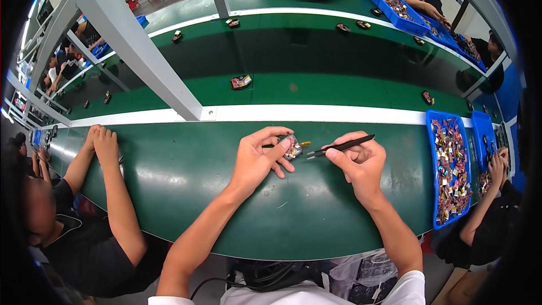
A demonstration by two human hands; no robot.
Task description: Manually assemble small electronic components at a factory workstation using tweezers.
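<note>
Over the green worktable [180, 192], my left hand [254, 158] grips a small rounded electronic unit [291, 148] between thumb and fingers. Its casing looks dark or clear, with red and silver parts inside and a short yellow piece sticking out to the right. My right hand [364, 164] pinches a pair of black tweezers [353, 142] like a pen. The tweezers' pale tips point left at the unit, a short gap away from it. My left fingers partly cover the casing.
To the right stands a blue tray [432, 175] heaped with small red and yellow parts. Beyond a white rail [316, 114], similar units [240, 82] lie on a green-edged dark belt. A grey post [141, 51] rises at the left. Co-workers sit left, right and across.
</note>
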